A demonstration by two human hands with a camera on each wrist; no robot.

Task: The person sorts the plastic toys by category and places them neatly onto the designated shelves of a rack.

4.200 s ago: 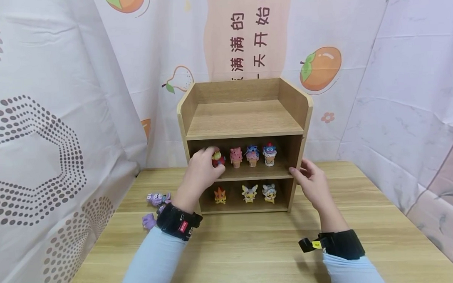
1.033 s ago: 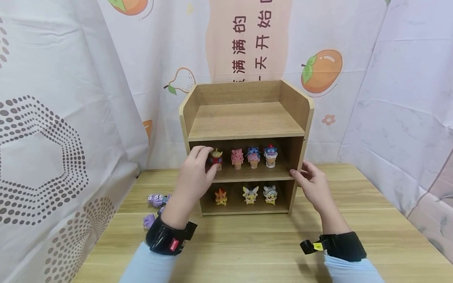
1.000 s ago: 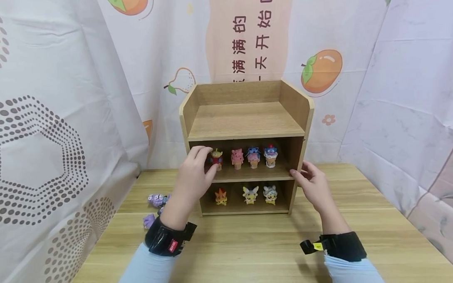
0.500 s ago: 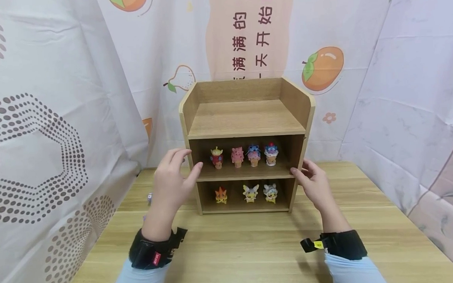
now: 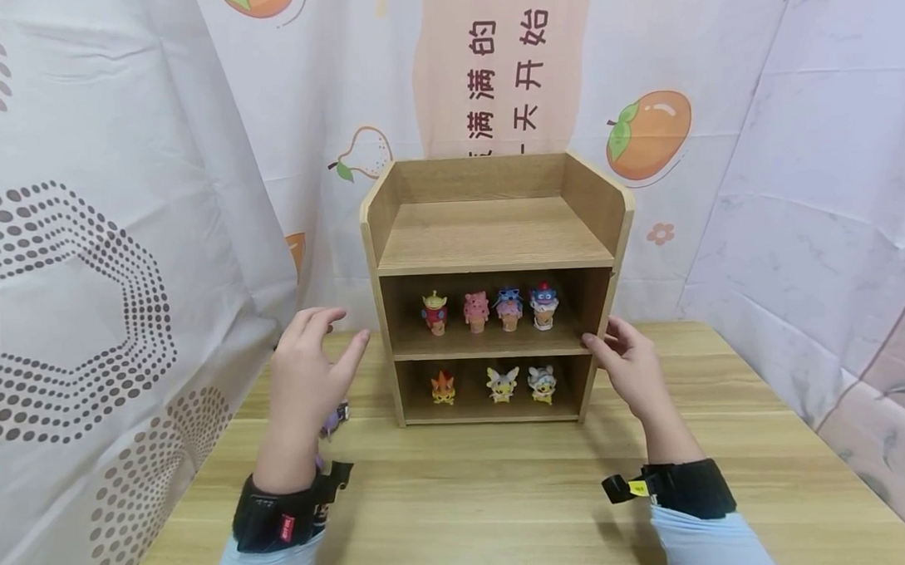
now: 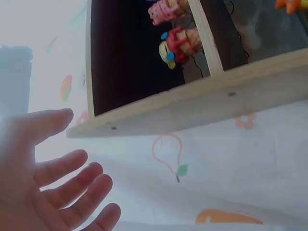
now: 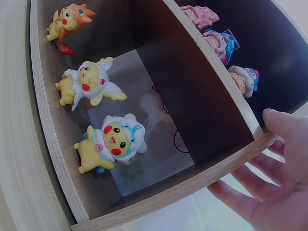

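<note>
My left hand (image 5: pixel 306 379) hovers left of the wooden shelf (image 5: pixel 488 235), fingers bent loosely and thumb apart, holding nothing. With thumb at the front edge and fingers behind, my right hand (image 5: pixel 635 367) grips the shelf's right side panel. On the middle level a green-headed alien figurine in red (image 5: pixel 434 316) stands leftmost. Beside it are a pink figurine (image 5: pixel 477 313), a blue one with sunglasses (image 5: pixel 509 311) and a blue one with a red top (image 5: pixel 544 307), all on cones. Below stand an orange-hooded figurine (image 7: pixel 70 20), a white-eared one (image 7: pixel 89 79) and a white-hooded one (image 7: pixel 113 142).
A purple figurine (image 5: pixel 334 420) lies on the wooden table (image 5: pixel 460 498), with another purple bit partly hidden behind my left wrist. A printed curtain (image 5: pixel 326 87) hangs behind the shelf and along both sides.
My left hand has let go of the alien figurine, which stays upright on the middle level, and has drawn back left over the purple figurines. My right hand keeps its place.
</note>
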